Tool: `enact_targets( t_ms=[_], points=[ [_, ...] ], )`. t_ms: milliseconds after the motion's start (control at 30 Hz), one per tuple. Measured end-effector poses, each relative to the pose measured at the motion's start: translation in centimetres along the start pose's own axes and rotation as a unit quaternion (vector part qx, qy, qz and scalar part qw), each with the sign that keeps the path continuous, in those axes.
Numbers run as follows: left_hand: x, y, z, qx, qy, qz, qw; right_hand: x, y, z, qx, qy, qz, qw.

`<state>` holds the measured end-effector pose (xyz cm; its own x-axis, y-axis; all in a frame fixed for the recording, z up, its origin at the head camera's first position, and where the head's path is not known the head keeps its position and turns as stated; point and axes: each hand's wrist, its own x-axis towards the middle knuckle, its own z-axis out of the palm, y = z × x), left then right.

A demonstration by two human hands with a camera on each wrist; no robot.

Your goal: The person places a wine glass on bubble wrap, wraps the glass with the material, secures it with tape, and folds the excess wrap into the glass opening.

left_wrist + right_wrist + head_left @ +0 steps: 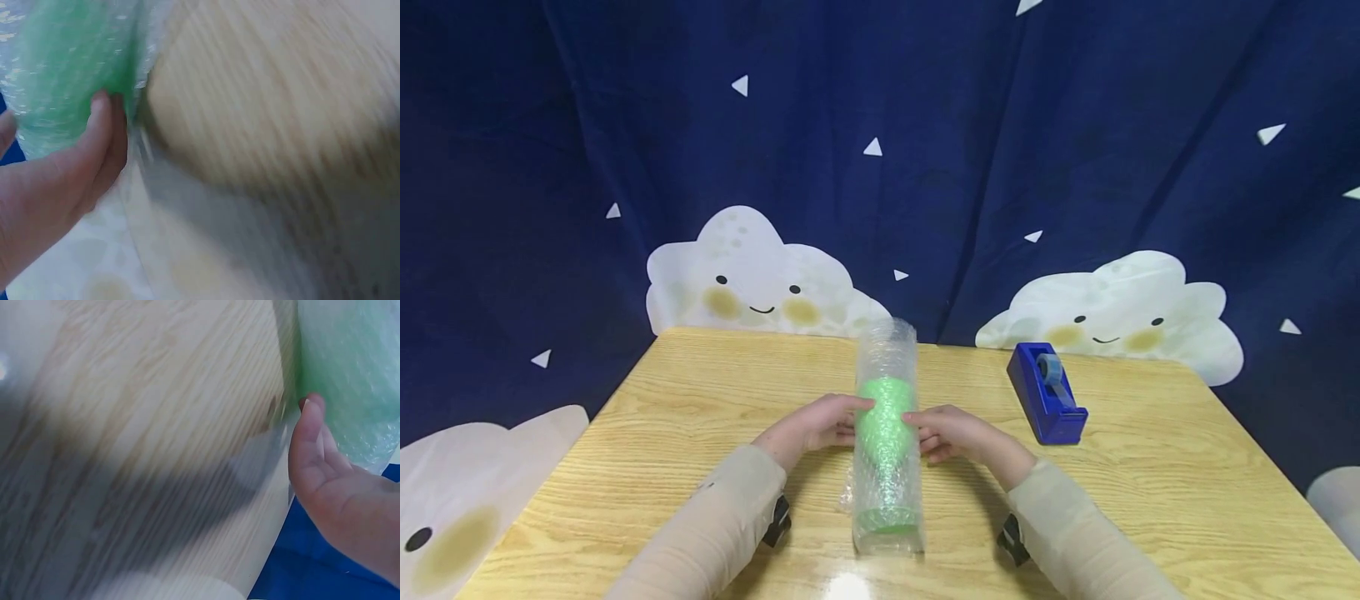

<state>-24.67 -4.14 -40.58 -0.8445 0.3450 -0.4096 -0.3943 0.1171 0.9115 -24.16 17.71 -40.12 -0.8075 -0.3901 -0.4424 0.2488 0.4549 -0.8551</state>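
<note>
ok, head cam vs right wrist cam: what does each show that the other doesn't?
Only head: the left hand, the long cream sleeves and the blue desktop tape dispenser.

Only right wrist: no extra object, just a closer angle on the right hand's grip.

Both: that hand, the green cylindrical object in clear bubble wrap, the light wood-grain table and the blue fabric backdrop.
</note>
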Motion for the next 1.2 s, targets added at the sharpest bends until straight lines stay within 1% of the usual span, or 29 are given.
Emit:
enact_targets(
  t_ms=[67,133,233,333,400,500,600,700,800,900,933,967,1000,1067,1133,1200],
  points=[
    [-0.1,0.1,0.1,-0.013,-0.002,0.004,0.9999,0.0,-0.1,0.2,-0.003,0.01,0.004,0.9999],
    [-0.2,0.2,0.3,-0.004,-0.002,0.013,0.9999,0.0,-0.2,0.3,-0.006,0.021,0.007,0.9997],
    [-0.3,0.4,0.6,0.052,0.01,0.026,0.9983,0.0,-0.2,0.4,-0.01,0.03,0.01,0.9995],
    [-0.4,0.4,0.9,0.103,0.036,0.026,0.9937,0.0,-0.1,0.5,-0.008,0.027,0.011,0.9995],
    [-0.4,0.5,1.0,0.118,0.05,0.021,0.9916,0.1,0.0,0.4,-0.006,0.024,0.011,0.9996],
    [-0.3,0.6,1.0,0.117,0.052,0.014,0.9916,0.1,0.1,0.3,-0.009,0.022,0.01,0.9997],
    [-0.1,0.5,0.9,0.107,0.045,0.014,0.9932,0.0,0.1,0.1,-0.01,0.018,0.006,0.9998],
    [0.1,0.2,0.7,0.086,0.042,0.013,0.9953,0.0,0.2,0.0,-0.009,0.012,0.005,0.9999],
    [0.3,-0.1,0.5,0.036,0.026,0.011,0.999,0.1,0.2,-0.1,-0.003,0.01,0.004,0.9999],
    [0.3,-0.4,0.1,-0.023,0.005,-0.002,0.9997,0.1,0.3,-0.2,0.004,0.007,0.003,1.0],
    [0.4,-0.4,0.0,-0.034,-0.002,-0.006,0.9994,0.1,0.4,-0.2,0.006,0.006,0.002,1.0],
    [0.4,-0.4,-0.1,-0.035,-0.003,-0.01,0.9993,0.1,0.4,-0.2,0.007,0.005,0.002,1.0],
    [0.4,-0.4,-0.1,-0.026,-0.003,-0.01,0.9996,0.2,0.5,-0.2,0.008,0.005,0.003,1.0],
    [0.3,-0.1,0.0,0.01,0.005,-0.008,0.9999,0.1,0.5,-0.2,0.008,0.005,0.005,0.9999],
    [0.2,0.4,0.2,0.049,0.014,-0.004,0.9987,0.1,0.6,-0.2,0.008,0.007,0.007,0.9999],
    [0.0,1.0,0.4,0.076,0.025,-0.004,0.9968,0.0,0.5,-0.2,0.008,0.008,0.007,0.9999]
  ],
)
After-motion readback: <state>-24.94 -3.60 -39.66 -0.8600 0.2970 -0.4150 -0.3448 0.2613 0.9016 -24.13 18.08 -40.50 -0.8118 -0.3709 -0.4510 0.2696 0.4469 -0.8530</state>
